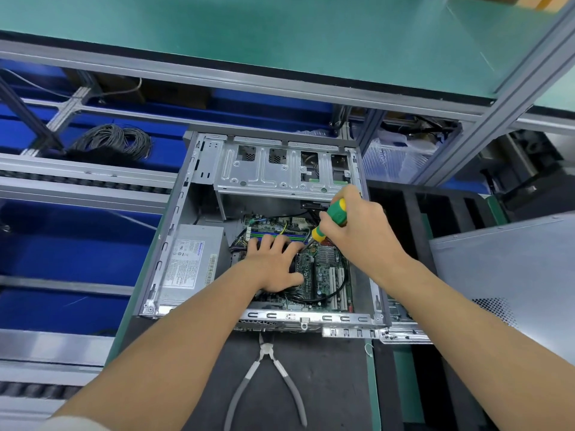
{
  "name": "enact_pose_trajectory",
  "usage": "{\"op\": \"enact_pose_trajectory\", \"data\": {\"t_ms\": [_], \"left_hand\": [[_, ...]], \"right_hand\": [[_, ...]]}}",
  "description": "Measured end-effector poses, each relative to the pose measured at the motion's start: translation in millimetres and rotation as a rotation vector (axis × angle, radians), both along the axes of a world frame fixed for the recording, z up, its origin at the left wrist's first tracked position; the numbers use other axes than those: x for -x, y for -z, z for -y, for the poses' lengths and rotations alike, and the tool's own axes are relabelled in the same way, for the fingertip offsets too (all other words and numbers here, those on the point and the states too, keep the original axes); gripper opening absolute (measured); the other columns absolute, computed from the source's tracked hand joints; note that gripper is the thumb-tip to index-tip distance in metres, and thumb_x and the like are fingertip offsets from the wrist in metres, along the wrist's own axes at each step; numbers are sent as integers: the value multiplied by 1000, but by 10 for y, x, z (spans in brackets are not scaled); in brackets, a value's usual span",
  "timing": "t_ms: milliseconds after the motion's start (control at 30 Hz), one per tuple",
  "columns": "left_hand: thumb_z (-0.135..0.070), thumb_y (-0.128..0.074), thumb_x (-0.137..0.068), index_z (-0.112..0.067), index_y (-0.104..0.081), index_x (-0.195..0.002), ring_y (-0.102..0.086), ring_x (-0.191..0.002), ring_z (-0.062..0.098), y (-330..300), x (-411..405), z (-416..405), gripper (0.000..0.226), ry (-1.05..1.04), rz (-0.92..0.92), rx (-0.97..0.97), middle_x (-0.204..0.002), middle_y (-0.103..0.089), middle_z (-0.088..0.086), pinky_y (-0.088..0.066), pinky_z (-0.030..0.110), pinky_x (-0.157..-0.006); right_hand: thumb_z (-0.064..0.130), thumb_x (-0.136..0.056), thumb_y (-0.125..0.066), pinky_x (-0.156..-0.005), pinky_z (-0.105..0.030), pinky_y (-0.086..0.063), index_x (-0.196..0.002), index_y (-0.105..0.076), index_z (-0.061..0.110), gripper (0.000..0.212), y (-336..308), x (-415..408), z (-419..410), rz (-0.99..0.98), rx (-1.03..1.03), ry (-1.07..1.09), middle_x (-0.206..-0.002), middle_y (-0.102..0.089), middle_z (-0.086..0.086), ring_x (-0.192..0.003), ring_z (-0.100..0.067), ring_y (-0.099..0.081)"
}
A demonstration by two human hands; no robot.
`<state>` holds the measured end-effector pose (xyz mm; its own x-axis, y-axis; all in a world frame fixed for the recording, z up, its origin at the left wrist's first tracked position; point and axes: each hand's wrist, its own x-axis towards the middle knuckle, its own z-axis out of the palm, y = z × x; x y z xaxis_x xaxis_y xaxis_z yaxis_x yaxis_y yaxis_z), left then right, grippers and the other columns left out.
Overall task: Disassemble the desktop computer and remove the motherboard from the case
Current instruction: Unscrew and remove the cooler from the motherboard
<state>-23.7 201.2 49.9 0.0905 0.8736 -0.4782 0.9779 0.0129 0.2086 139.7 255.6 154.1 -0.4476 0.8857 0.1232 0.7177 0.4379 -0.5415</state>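
Observation:
An open grey desktop case (pixel 174 231) lies flat on the bench. Inside it sits the green motherboard (pixel 326 275), with a silver power supply (pixel 189 262) at its left and a metal drive cage (pixel 280 172) at the far end. My left hand (pixel 273 265) rests flat on the dark part in the middle of the board, fingers spread. My right hand (pixel 357 225) grips a green and yellow screwdriver (pixel 331 219), its tip angled down to the board just right of my left fingers.
Grey-handled pliers (pixel 267 381) lie on the dark mat in front of the case. The removed side panel (pixel 513 275) leans at the right. A coil of grey cable (pixel 115 141) lies at the back left. A green shelf (pixel 280 35) overhangs the bench.

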Motion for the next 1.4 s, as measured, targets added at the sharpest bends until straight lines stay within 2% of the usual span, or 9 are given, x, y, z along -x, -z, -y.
{"op": "enact_pose_trajectory", "data": {"t_ms": [133, 400, 500, 600, 767, 933, 1033, 1233, 1400], "left_hand": [[-62, -37, -90, -35, -6, -150, -13, -136, 34, -1, -1, 1, 72, 5, -24, 8, -153, -14, 1, -9, 60, -110], [-64, -35, -90, -33, 0, -151, -10, -138, 36, -6, -13, -6, 76, 9, -49, 32, -155, -11, 3, -8, 61, -111], [-65, -34, -91, -32, 1, -152, -6, -141, 36, 0, -10, -11, 78, 4, -56, 42, -159, -6, 3, -6, 62, -111], [-67, -33, -91, -32, -1, -151, -6, -141, 38, 6, -21, -17, 77, 15, -81, 52, -159, -5, 5, -7, 61, -111], [-66, -33, -91, -30, -3, -151, -6, -140, 38, 8, -18, -26, 76, 19, -70, 50, -158, -6, 4, -7, 61, -110], [-66, -32, -91, -28, 2, -153, 0, -143, 39, 8, -13, -22, 80, 14, -68, 79, -160, -1, 5, -3, 62, -112], [-65, -34, -90, -30, -3, -151, -5, -141, 37, 4, -7, -18, 77, 15, -56, 56, -158, -5, 3, -6, 61, -111], [-65, -34, -90, -29, -7, -150, -10, -138, 36, 1, -5, -15, 75, 25, -64, 34, -156, -10, 2, -9, 60, -109], [-65, -36, -89, -33, -3, -150, -12, -137, 36, 10, -2, -17, 77, 22, -52, 28, -155, -11, 3, -10, 60, -110]], "right_hand": [[40, -90, -63, -46, -34, -47, -95, -43, 19, 29, -73, 25, -6, 19, 12, -64, -70, -56, -4, -56, -22, -55], [82, -79, -34, -49, -31, -31, -84, -37, 13, 70, -400, 366, -39, 640, -181, -132, -61, -29, 0, -66, -25, -39], [68, -91, -37, -47, -30, -33, -75, -45, 7, 64, -520, 498, -145, 727, -34, -145, -66, -44, -7, -58, -22, -44], [46, -96, -51, -44, -28, -34, -100, -53, 10, 36, -589, 503, -217, 738, 77, -292, -73, -44, -5, -49, -16, -49], [11, -93, -57, -72, -45, -49, -98, -41, 28, 23, -551, 473, -192, 726, 143, -599, -101, -41, 0, -87, -26, -54], [61, -93, -48, -68, -40, -46, -116, -42, 28, 41, -643, 508, -160, 845, 56, -482, -85, -40, -3, -83, -30, -50], [43, -105, -33, -63, -35, -43, -126, -48, 22, 33, -612, 520, -107, 954, -257, -573, -87, -52, -9, -82, -32, -54], [29, -93, -56, -84, -43, -48, -109, -44, 26, 21, -665, 462, -254, 793, 162, -655, -115, -50, -1, -98, -23, -53], [79, -83, -38, -50, -32, -30, -108, -47, 15, 69, -596, 442, -257, 848, 47, -347, -88, -42, -4, -72, -25, -42]]}}
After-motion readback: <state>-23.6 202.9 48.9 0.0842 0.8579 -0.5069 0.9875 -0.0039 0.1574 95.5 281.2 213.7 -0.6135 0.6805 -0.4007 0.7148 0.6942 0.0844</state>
